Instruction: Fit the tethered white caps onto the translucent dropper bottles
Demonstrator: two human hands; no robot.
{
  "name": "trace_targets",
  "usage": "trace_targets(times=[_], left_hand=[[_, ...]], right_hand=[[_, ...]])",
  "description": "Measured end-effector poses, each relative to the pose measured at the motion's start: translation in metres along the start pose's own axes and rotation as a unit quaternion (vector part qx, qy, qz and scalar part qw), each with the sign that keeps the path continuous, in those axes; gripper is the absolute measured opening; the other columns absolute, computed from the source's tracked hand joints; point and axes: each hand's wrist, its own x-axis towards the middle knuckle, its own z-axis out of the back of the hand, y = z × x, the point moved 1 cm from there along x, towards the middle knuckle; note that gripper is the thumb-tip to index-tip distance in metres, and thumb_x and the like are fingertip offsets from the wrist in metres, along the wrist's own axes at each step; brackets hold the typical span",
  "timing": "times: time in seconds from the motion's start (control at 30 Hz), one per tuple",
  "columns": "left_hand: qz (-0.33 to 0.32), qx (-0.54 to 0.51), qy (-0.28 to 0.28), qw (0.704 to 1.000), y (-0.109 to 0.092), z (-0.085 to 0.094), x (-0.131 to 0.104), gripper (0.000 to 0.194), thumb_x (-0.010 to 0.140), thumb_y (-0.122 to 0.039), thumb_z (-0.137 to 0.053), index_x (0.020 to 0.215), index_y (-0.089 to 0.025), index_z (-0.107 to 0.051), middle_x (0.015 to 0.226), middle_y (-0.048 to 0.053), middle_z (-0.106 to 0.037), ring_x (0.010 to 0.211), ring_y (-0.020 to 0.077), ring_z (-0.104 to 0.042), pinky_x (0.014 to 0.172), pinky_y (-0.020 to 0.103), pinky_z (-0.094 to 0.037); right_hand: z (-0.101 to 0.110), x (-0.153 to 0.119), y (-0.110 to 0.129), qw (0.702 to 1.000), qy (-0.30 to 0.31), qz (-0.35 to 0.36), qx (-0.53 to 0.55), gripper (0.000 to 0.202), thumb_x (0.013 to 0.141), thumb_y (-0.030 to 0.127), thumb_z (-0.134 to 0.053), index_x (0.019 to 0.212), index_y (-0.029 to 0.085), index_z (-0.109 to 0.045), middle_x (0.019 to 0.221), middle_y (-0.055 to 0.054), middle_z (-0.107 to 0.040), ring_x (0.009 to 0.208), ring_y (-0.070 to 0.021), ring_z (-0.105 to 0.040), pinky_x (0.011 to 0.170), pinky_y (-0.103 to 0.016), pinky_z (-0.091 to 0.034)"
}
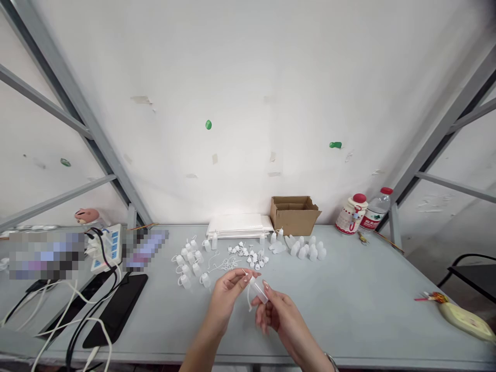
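Observation:
My right hand (279, 310) grips the body of a small translucent squeeze bottle (259, 291), held tilted above the table. A white strap hangs down from its neck. At the bottle's top my left hand (228, 292) is closed, thumb and fingers pinching around the thin tip. Just beyond my hands lie loose white caps (258, 259) and a small heap of white strap rings (229, 263). Several bottles with straps (189, 261) stand to the left. On the right is a group of bottles without straps (308, 250).
A cardboard box (295, 219) and a stack of white sheets (238, 226) rest against the wall. Phones (116, 310), cables and a power strip (106, 248) crowd the left. At the right are a red-lidded flask (351, 214), a drink bottle (376, 209) and a pale yellow object (467, 320).

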Motion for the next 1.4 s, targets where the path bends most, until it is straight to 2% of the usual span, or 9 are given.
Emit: trace_targets(times=[0.2, 0.43, 0.53, 0.63, 0.9, 1.07, 1.17, 1.3, 1.4], left_hand=[[-0.001, 0.006, -0.015, 1.0, 0.0, 0.0, 0.0, 0.021, 0.068, -0.037, -0.067, 0.077, -0.018, -0.069, 0.093, 0.009, -0.072, 0.092, 0.0243, -0.062, 0.087, 0.035, -0.043], [0.019, -0.039, -0.018, 0.999, -0.001, -0.009, -0.008, 0.029, 0.071, -0.041, -0.064, 0.089, -0.018, -0.068, 0.099, 0.009, -0.07, 0.102, 0.0246, -0.059, 0.09, 0.035, -0.042], [0.019, -0.04, -0.033, 0.998, -0.004, -0.014, -0.011, 0.026, 0.07, -0.041, -0.065, 0.083, -0.018, -0.068, 0.096, 0.009, -0.07, 0.099, 0.0249, -0.06, 0.088, 0.034, -0.043], [0.012, -0.036, -0.04, 0.998, -0.006, -0.018, -0.013, 0.024, 0.069, -0.039, -0.066, 0.079, -0.017, -0.068, 0.092, 0.01, -0.071, 0.096, 0.0249, -0.061, 0.084, 0.033, -0.044], [0.025, -0.054, -0.04, 0.997, -0.005, -0.021, -0.014, 0.025, 0.066, -0.037, -0.069, 0.081, -0.017, -0.068, 0.097, 0.011, -0.071, 0.101, 0.0267, -0.06, 0.087, 0.035, -0.045], [0.012, -0.067, -0.072, 0.995, -0.001, -0.019, -0.012, 0.032, 0.071, -0.045, -0.062, 0.086, -0.018, -0.071, 0.103, 0.011, -0.069, 0.104, 0.0268, -0.058, 0.089, 0.035, -0.044], [-0.001, -0.051, -0.1, 0.994, 0.001, -0.016, -0.008, 0.03, 0.066, -0.043, -0.068, 0.083, -0.018, -0.072, 0.1, 0.009, -0.07, 0.103, 0.0266, -0.058, 0.088, 0.034, -0.044], [-0.008, -0.065, -0.109, 0.992, 0.005, -0.012, -0.005, 0.031, 0.062, -0.04, -0.072, 0.085, -0.02, -0.072, 0.088, 0.008, -0.073, 0.093, 0.0248, -0.062, 0.083, 0.034, -0.045], [-0.02, -0.073, -0.108, 0.991, 0.008, -0.009, -0.003, 0.03, 0.06, -0.041, -0.074, 0.081, -0.019, -0.072, 0.082, 0.007, -0.073, 0.086, 0.0236, -0.063, 0.082, 0.035, -0.045]], right_hand=[[0.003, 0.005, -0.005, 0.988, -0.071, 0.107, -0.091, 0.046, 0.059, 0.053, -0.072, 0.081, 0.014, -0.065, 0.061, -0.002, -0.061, 0.051, -0.012, -0.051, 0.051, -0.024, -0.04], [0.006, 0.0, -0.012, 0.925, -0.147, 0.225, -0.27, 0.028, 0.076, 0.042, -0.061, 0.092, 0.019, -0.065, 0.068, -0.002, -0.06, 0.062, -0.0156, -0.051, 0.061, -0.026, -0.044], [0.005, -0.004, -0.012, 0.898, -0.155, 0.273, -0.309, 0.025, 0.079, 0.039, -0.059, 0.095, 0.021, -0.066, 0.071, -0.003, -0.061, 0.062, -0.0163, -0.051, 0.059, -0.026, -0.045], [0.003, -0.006, -0.012, 0.887, -0.159, 0.298, -0.315, 0.025, 0.079, 0.037, -0.058, 0.096, 0.021, -0.066, 0.073, -0.004, -0.062, 0.062, -0.0171, -0.052, 0.058, -0.026, -0.045], [0.004, -0.006, -0.013, 0.903, -0.152, 0.255, -0.31, 0.027, 0.08, 0.04, -0.057, 0.096, 0.019, -0.065, 0.072, -0.005, -0.065, 0.063, -0.0174, -0.056, 0.059, -0.026, -0.045], [0.005, -0.005, -0.009, 0.907, -0.153, 0.259, -0.295, 0.029, 0.077, 0.042, -0.059, 0.096, 0.02, -0.066, 0.075, -0.006, -0.066, 0.066, -0.0183, -0.058, 0.059, -0.026, -0.046], [0.005, -0.005, -0.007, 0.923, -0.138, 0.244, -0.265, 0.031, 0.075, 0.044, -0.062, 0.093, 0.019, -0.066, 0.07, -0.004, -0.064, 0.064, -0.0176, -0.057, 0.062, -0.027, -0.046], [0.002, -0.003, -0.002, 0.975, -0.059, 0.159, -0.142, 0.036, 0.07, 0.049, -0.065, 0.081, 0.016, -0.066, 0.058, -0.001, -0.059, 0.053, -0.0139, -0.052, 0.055, -0.026, -0.044], [0.0, -0.003, 0.003, 0.996, 0.021, 0.081, -0.029, 0.04, 0.07, 0.052, -0.065, 0.074, 0.013, -0.065, 0.05, 0.001, -0.054, 0.043, -0.009, -0.046, 0.047, -0.022, -0.038]])
